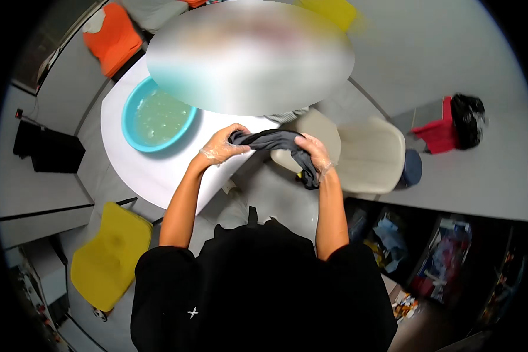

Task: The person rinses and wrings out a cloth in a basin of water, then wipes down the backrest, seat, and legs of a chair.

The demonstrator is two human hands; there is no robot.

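A dark grey cloth [273, 139] is stretched between my two hands, above the table's near right edge. My left hand [222, 145] is closed on its left end. Around the right end my right hand [315, 154] is wrapped, and part of the cloth hangs down below it. Clear plastic, like thin gloves, shows at both wrists. To the left of my hands, a turquoise basin [127, 130] with cloudy, bubbly water [161, 117] stands on the white table [120, 167].
A beige chair [372, 155] stands right of my hands, a yellow chair [111, 255] at lower left, an orange chair [112, 41] at upper left. Striped cloth [287, 115] lies at the table edge. Shelves with bags [446, 258] are at lower right. A blurred oval hides the table's far part.
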